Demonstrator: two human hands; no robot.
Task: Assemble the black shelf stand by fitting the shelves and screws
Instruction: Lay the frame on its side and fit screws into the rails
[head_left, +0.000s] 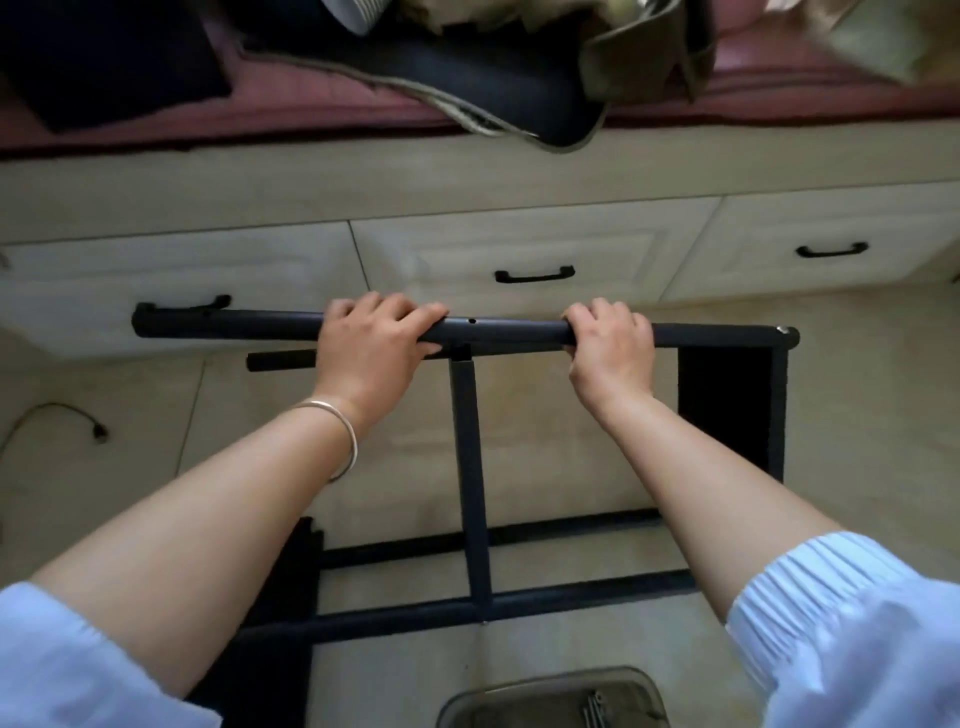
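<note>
Head view: the black top tube (498, 328) lies crosswise, its long axis running left to right, above the floor. The left hand (371, 340) and right hand (610, 343) each curl around it, the cross post (470, 467) joining between them. This looks like frame alignment; next likely needs a screw from the tray (550, 699) nearest the right sleeve.

Matt black metal tube (498, 330), glossy pale floor tiles (857, 415), pale wood-look drawers (519, 244), shiny metal bangle (345, 431).
</note>
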